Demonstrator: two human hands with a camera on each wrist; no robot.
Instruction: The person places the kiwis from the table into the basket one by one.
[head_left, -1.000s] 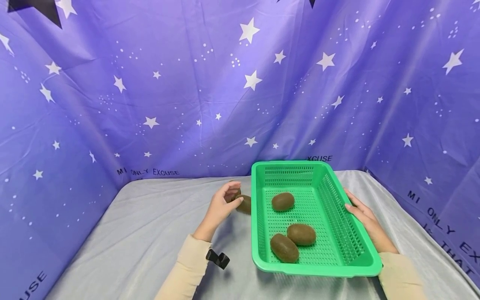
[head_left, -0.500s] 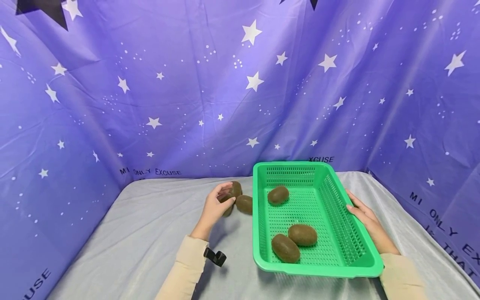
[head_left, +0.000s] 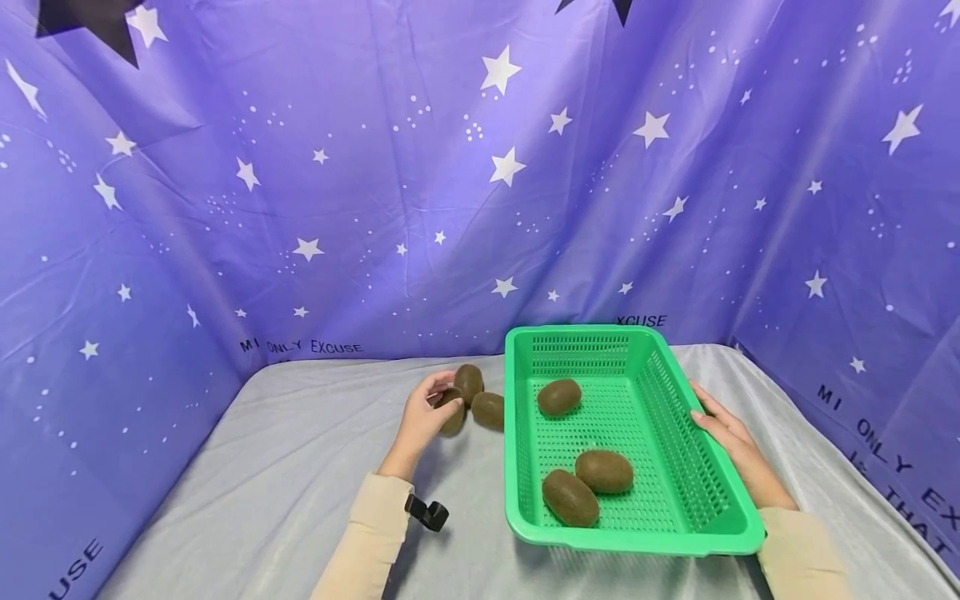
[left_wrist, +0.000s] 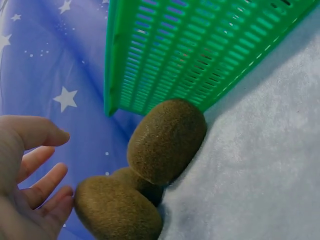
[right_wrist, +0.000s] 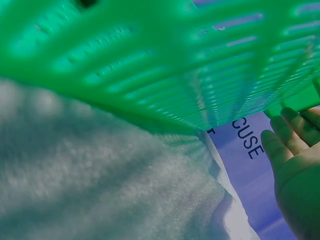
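Three brown, fuzzy kiwis lie on the cloth left of a green basket (head_left: 512, 467). My left hand (head_left: 417, 421) is at the nearest kiwi (head_left: 452, 421), thumb and fingers apart. In the left wrist view its loosely bent fingertips come right up to the side of that kiwi (left_wrist: 117, 212) without wrapping round it. Another kiwi (head_left: 468, 382) lies behind, and a third kiwi (head_left: 488, 411) sits against the basket's left wall. My right hand (head_left: 738, 442) holds the basket's right rim, thumb at the top edge and fingers against the outside.
Inside the basket, one kiwi (head_left: 559, 397) lies toward the back, and a pair of kiwis (head_left: 604, 472) sits near the front. Grey cloth (head_left: 300, 467) covers the table. A purple star-patterned curtain (head_left: 420, 183) encloses the back and sides.
My left hand has drawn back leftward from the kiwis, which now show more fully on the cloth. The rear kiwi in the basket has shifted slightly left. My right hand keeps its place.
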